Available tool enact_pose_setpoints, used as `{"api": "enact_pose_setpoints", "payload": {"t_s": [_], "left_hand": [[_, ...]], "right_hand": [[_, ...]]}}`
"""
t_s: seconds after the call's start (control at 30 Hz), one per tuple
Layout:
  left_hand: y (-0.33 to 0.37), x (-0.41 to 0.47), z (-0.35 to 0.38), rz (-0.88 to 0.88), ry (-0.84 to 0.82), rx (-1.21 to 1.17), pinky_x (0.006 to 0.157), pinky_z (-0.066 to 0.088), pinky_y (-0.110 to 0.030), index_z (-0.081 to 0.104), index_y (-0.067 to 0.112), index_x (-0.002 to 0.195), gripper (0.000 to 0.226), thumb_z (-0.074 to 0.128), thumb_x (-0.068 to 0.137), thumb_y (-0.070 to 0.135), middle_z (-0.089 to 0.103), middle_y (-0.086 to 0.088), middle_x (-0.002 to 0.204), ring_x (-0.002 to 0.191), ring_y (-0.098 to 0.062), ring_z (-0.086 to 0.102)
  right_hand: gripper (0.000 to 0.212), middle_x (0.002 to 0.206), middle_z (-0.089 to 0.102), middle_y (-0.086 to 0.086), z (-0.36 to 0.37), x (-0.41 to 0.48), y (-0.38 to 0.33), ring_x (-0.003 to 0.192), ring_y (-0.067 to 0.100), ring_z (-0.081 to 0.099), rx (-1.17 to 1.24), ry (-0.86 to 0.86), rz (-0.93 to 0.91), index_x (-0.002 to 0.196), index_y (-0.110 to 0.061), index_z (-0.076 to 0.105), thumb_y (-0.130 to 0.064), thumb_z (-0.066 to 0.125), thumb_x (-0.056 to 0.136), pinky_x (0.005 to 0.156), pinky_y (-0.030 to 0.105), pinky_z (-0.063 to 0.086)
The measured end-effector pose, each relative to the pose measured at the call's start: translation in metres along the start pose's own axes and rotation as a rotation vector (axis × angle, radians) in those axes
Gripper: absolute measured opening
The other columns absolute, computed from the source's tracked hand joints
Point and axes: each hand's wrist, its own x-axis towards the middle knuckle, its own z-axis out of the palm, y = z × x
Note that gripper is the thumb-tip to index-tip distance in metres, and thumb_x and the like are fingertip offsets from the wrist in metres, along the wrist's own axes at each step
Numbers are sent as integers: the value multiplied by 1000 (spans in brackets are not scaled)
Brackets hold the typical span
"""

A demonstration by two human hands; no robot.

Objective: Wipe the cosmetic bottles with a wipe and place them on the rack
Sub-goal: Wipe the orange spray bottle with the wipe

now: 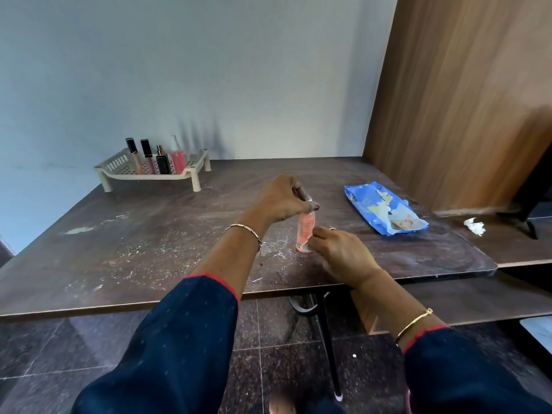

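Covered, cropped and unreadable parts

The left hand [283, 198] curls over the cap of the pink bottle [305, 231], hiding it. The right hand [340, 252] covers the bottle's 4 o'clock side, and a pale sliver at its base could be wipe or label. The label print is blurred. On the rack [119, 162] at 10 o'clock, the four bottles are too small to read. A dark, blurred object [534, 186] at 3 o'clock is cut off by the edge. The white crumpled scrap [475, 226] beside it is too small to identify. The print on the wipe pack [385, 209] is smeared.
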Motion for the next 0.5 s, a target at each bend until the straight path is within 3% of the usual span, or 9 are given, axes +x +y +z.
{"api": "enact_pose_setpoints", "payload": {"t_s": [0.1, 0.2, 0.27, 0.4, 0.5], "left_hand": [[3, 0, -2, -20, -6, 19, 70, 54, -34, 68, 6, 71, 21, 83, 67, 20, 69, -3, 67, 65, -17, 63], [7, -1, -3, -18, -9, 70, 76, 59, -39, 68, 8, 70, 18, 82, 68, 19, 71, -6, 72, 71, -20, 67], [6, -2, -3, -11, 2, 73, 74, 58, -40, 65, 11, 64, 21, 83, 66, 21, 71, -6, 73, 72, -23, 68], [5, -4, -1, -18, 27, 42, 71, 56, -42, 65, 4, 67, 30, 85, 63, 25, 71, -6, 69, 64, -18, 61], [7, -6, -1, -25, 28, 49, 71, 56, -41, 63, 8, 63, 28, 85, 63, 25, 70, -6, 70, 64, -18, 60]], "right_hand": [[20, 88, 62, 4, -14, 11, -4, 61, 33, 58, -33, 193, 39, 90, -17, 62, -6, 74, 77, 39, 38, 43], [14, 96, 65, 4, -20, 20, -12, 62, 31, 59, -41, 350, 83, 93, -18, 64, -11, 71, 83, 41, 36, 44], [15, 94, 64, 5, -13, 16, -14, 61, 33, 58, -62, 279, 81, 94, -17, 66, -11, 70, 81, 41, 35, 44], [22, 82, 59, 5, 2, 3, -15, 52, 29, 56, -134, -25, -22, 81, -16, 68, -6, 78, 64, 33, 30, 36], [13, 85, 59, 7, -6, 8, -14, 54, 31, 56, -147, -38, -62, 83, -14, 67, -7, 67, 72, 34, 30, 35]]}}
